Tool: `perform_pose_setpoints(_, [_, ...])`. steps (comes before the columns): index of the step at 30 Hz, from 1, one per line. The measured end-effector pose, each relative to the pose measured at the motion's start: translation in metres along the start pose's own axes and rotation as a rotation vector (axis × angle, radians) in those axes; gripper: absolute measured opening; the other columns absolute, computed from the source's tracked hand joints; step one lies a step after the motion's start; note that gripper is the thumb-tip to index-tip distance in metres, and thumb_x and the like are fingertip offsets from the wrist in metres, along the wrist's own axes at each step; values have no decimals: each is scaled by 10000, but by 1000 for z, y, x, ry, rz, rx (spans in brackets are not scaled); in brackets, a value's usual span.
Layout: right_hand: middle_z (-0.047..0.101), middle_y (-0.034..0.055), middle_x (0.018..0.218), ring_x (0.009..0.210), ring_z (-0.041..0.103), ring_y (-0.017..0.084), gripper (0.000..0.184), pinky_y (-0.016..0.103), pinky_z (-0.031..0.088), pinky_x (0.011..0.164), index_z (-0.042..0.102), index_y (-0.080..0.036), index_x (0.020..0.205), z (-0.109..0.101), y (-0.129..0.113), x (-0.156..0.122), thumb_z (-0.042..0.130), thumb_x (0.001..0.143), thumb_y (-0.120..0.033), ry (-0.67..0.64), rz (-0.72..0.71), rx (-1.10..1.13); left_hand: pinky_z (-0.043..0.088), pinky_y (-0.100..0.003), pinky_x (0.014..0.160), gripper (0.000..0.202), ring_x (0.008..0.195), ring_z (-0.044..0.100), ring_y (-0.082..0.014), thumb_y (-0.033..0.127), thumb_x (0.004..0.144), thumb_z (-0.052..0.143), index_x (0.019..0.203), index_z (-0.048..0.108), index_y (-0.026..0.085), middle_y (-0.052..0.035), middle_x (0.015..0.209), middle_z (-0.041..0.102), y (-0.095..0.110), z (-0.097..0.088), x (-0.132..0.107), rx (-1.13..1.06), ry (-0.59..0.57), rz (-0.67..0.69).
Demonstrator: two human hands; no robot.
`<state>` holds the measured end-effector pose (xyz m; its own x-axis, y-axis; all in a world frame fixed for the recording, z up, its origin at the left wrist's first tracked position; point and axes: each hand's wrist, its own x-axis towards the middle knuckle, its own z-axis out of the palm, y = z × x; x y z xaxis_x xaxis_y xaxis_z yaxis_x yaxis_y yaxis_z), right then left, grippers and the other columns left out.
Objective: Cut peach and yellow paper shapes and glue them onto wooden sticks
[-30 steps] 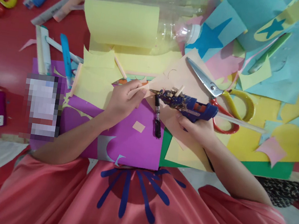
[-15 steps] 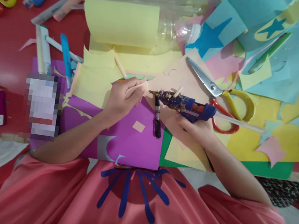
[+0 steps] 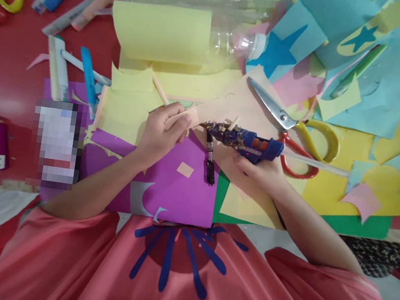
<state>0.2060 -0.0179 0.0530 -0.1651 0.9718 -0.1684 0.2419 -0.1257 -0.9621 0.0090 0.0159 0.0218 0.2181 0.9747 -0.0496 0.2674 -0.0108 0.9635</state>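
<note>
My left hand (image 3: pixel 163 132) pinches a small peach paper piece (image 3: pixel 194 115) between thumb and fingers. A blue glue gun (image 3: pixel 256 144) lies in the grip of my right hand (image 3: pixel 260 171), its tip pointing left, close to the paper's right edge; whether they touch I cannot tell. Dried glue and scraps cling around the gun's front, and a clear glue stick (image 3: pixel 317 163) sticks out of its back. Beneath the gun's tip a black marker (image 3: pixel 210 164) rests on purple paper (image 3: pixel 164 190). A small peach rectangle (image 3: pixel 185 169) lies left of the marker.
Scissors (image 3: pixel 286 120) with red and yellow handles lie beyond my right hand. A clear plastic bottle (image 3: pixel 224 44) wrapped in yellow paper (image 3: pixel 160 32) lies at the back. Blue card with stars (image 3: pixel 283 47) is at back right. A phone (image 3: pixel 57 142) lies at left.
The glue gun has shifted slightly left, its tip nearer the peach paper piece. My left hand still holds that piece and has turned it slightly.
</note>
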Motion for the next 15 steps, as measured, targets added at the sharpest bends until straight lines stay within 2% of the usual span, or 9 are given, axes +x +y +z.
perform_pose_setpoints(5, [559,-31,522,501,533,126,134,273,489,513,560,-219,645,-15,22,-4,658,704,-289,21,116,34,290,-158,330,366,329,371,-37,391,872,599,599,443,204,68,442,464,1,0,0,-112,11,-63])
perform_pose_setpoints(9, [601,1,532,468,520,122,136,255,393,442,594,-200,736,-40,30,-6,538,736,-324,-65,224,224,284,-151,315,362,321,367,-33,377,854,617,591,437,205,72,431,458,-1,0,1,-158,18,-78])
perform_pose_setpoints(11, [626,30,559,478,533,132,176,255,356,423,594,-194,767,-56,31,-7,491,711,-326,-66,285,298,286,-145,315,352,327,373,-31,368,849,619,593,441,204,72,432,459,-2,0,2,-166,17,-85])
perform_pose_setpoints(13, [619,42,551,455,527,145,230,269,340,409,588,-199,792,-72,32,-12,505,674,-378,6,355,271,286,-141,314,348,329,376,-29,358,849,616,594,437,204,71,435,463,-2,0,2,-167,14,-87])
perform_pose_setpoints(15, [618,48,565,438,525,155,261,296,357,420,587,-210,801,-89,33,-19,551,660,-426,143,406,171,289,-138,315,350,331,380,-27,350,850,611,590,427,204,71,435,462,-1,0,2,-167,11,-81])
